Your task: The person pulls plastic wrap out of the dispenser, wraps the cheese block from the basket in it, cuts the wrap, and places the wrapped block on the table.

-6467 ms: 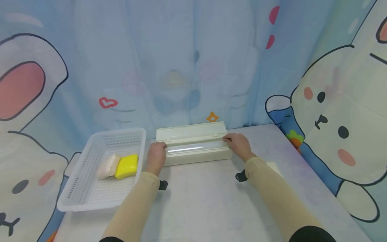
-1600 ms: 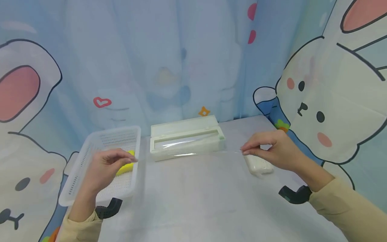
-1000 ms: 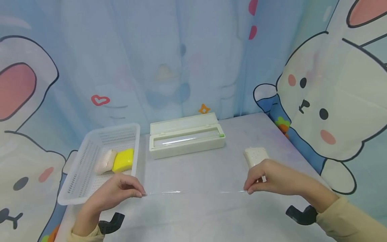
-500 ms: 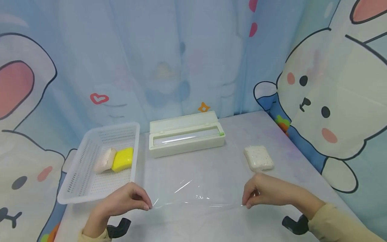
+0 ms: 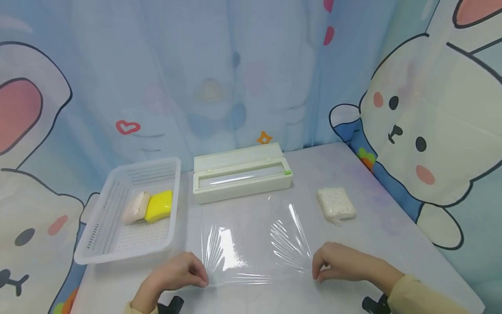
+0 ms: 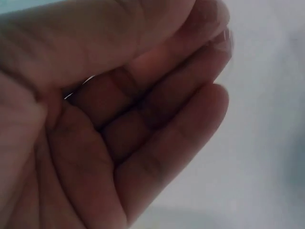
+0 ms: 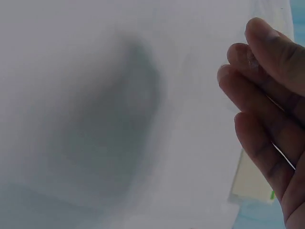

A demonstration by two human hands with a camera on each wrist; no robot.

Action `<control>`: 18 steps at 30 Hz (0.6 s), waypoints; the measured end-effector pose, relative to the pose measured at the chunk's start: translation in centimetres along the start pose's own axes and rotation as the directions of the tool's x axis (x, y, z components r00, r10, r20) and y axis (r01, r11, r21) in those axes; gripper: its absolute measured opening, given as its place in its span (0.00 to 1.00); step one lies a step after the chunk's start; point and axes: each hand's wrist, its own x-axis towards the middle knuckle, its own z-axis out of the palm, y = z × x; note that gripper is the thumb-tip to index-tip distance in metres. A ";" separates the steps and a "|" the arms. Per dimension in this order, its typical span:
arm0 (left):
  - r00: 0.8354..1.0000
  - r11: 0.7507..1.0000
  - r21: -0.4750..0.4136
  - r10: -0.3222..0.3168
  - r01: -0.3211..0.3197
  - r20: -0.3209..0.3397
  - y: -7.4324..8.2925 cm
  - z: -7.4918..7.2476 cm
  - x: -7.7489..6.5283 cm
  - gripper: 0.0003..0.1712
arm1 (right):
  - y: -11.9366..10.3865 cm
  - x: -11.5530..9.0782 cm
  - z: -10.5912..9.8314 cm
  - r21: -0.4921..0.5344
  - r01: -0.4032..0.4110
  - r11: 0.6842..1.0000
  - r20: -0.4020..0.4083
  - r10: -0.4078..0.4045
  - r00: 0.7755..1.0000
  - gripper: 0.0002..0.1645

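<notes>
A clear sheet of cling film [image 5: 251,253] lies stretched low over the table, shiny and creased toward its near corners. My left hand [image 5: 176,274] pinches its near left corner between thumb and fingers. At the near right corner, my right hand [image 5: 345,264] pinches the film the same way. In the left wrist view the left hand [image 6: 119,119] has thumb and fingertips together, with a glint of film at the tips. The right wrist view shows the right hand [image 7: 271,105] with its fingers gathered. Behind the sheet stands the white cling film dispenser [image 5: 243,187], lid raised, its roll visible inside.
A white perforated basket [image 5: 94,237] on the left holds a pale pink soap bar [image 5: 136,208] and a yellow soap bar [image 5: 158,206]. A speckled white bar wrapped in film [image 5: 336,203] sits at right on the table [image 5: 321,163]. A printed curtain hangs behind.
Both hands have pulled the film from the dispenser toward the near edge and lowered it to the table. The sheet is now separate from the dispenser, and the hands have drawn closer together.
</notes>
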 end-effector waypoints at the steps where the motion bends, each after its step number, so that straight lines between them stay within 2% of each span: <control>1: 1.000 1.000 0.013 -0.011 0.011 -0.005 -0.2 0.3 0.2 0.02 | 0.2 0.1 0.3 -0.016 0.001 1.000 -0.005 -0.001 1.000 0.02; 3: 1.000 0.998 0.053 -0.023 0.024 -0.020 -0.6 0.8 0.4 0.02 | 0.6 0.2 0.8 -0.041 -0.005 0.999 -0.011 0.005 1.000 0.03; 8: 0.999 0.988 0.154 0.003 0.004 -0.045 -1.4 1.8 0.8 0.03 | 1.5 0.6 1.8 -0.066 -0.062 0.996 -0.008 0.062 0.998 0.05; 12: 0.999 0.988 0.153 -0.003 0.009 -0.039 -1.9 2.3 1.2 0.03 | 1.9 1.0 2.5 -0.091 -0.086 0.992 -0.002 0.086 0.996 0.06; 16: 0.999 0.988 0.152 -0.018 0.024 -0.038 -2.3 2.8 1.5 0.04 | 2.2 1.1 3.3 -0.131 -0.056 0.990 -0.017 0.054 0.998 0.06; 18: 0.999 0.987 0.153 -0.034 0.040 -0.041 -2.5 3.1 1.5 0.04 | 2.3 1.0 3.8 -0.160 -0.013 0.987 -0.036 0.007 0.999 0.06</control>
